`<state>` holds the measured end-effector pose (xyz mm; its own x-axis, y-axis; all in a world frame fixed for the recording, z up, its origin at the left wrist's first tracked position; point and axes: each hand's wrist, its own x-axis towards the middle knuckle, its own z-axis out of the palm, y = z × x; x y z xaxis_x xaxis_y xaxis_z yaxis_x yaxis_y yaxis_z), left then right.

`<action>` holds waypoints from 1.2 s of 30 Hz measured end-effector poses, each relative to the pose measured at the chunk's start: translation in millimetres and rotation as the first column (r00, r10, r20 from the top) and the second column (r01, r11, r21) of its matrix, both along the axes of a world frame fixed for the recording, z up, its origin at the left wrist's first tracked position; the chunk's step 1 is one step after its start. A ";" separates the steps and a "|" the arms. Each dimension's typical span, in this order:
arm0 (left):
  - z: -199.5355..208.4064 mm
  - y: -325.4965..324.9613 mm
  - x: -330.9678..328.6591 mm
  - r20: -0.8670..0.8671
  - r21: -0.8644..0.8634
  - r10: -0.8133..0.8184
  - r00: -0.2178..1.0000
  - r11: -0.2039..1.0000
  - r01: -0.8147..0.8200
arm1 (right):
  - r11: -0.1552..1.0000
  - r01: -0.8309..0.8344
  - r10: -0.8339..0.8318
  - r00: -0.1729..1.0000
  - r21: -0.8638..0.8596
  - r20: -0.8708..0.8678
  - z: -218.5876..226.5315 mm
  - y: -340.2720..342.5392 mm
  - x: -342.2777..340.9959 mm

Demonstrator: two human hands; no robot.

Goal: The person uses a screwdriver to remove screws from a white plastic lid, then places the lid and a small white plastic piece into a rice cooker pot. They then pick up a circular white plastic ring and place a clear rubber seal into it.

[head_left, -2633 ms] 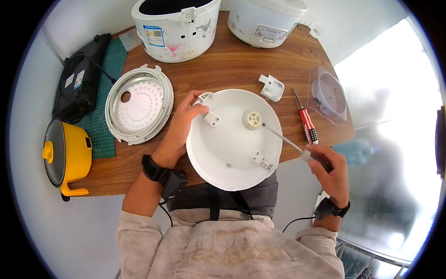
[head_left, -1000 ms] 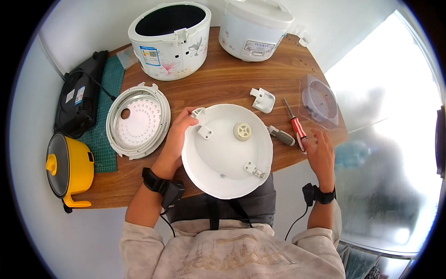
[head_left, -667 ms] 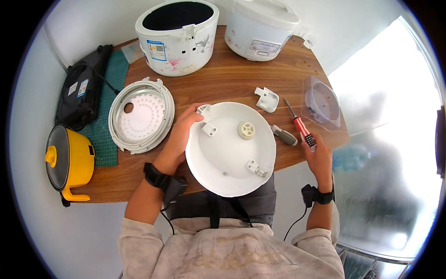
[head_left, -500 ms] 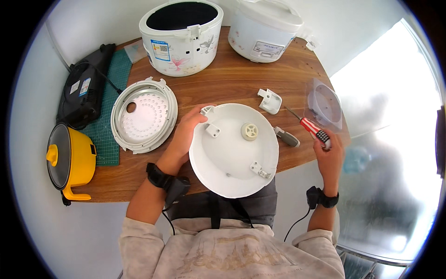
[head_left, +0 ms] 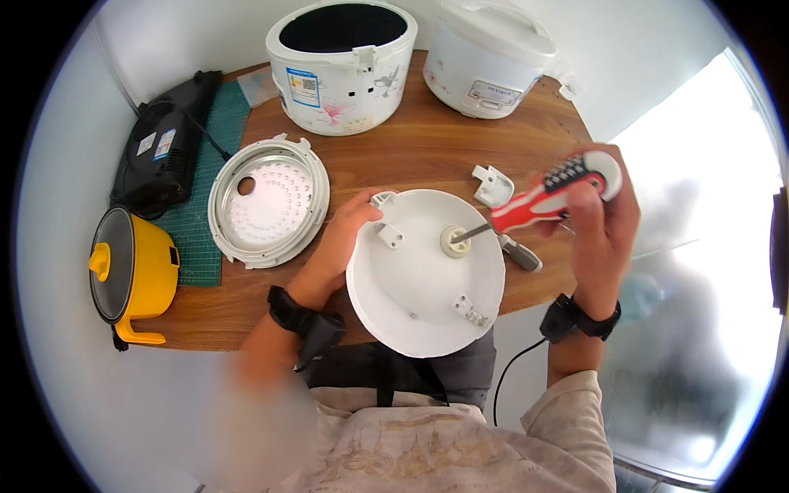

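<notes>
Left hand (head_left: 338, 241): clasping the white shell (head_left: 411, 279) at its upper-left rim, likely to steady it;
Right hand (head_left: 602, 237): closed around the red screwdriver (head_left: 523, 211), its tip angled at the cream knob (head_left: 458, 251);
White shell: frame centre, hollow side up, leaving fittings reachable;
Grey screwdriver (head_left: 523, 255): right of centre.

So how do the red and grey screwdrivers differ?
The right hand holds the red screwdriver; the grey screwdriver lies on the table. The red one's handle is red, white and black; the grey one's is plainer. The red one's shaft shows; the dish mostly hides the grey one's. Both have thick handles.
</notes>
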<state>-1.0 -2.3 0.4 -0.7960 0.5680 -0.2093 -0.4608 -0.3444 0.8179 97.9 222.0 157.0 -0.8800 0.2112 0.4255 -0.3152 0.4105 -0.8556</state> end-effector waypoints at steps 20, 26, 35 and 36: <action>-1.3 -1.4 -1.7 0.040 -0.005 -0.008 0.999 1.000 0.008 | 0.985 -0.148 0.137 0.984 -0.093 -0.114 -41.4 -7.6 -39.4; -2.5 -0.7 -0.6 0.063 0.018 0.000 0.998 1.000 -0.002 | 0.961 -0.226 0.245 0.963 0.158 -0.114 -50.6 -10.5 -39.5; -6.2 0.1 -2.1 0.029 0.002 0.002 1.000 1.000 -0.002 | 0.962 -0.243 0.260 0.955 0.126 -0.142 -51.3 -16.2 -38.1; -6.3 0.3 -1.7 0.032 0.006 0.004 0.999 1.000 -0.005 | 0.962 -0.244 0.261 0.954 0.125 -0.145 -51.4 -17.0 -38.9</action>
<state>-2.7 -2.0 -6.0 -0.7915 0.5657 -0.2311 -0.4852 -0.3518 0.8005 59.0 205.1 105.6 -0.8180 -0.0619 0.5719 -0.5483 0.3847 -0.7426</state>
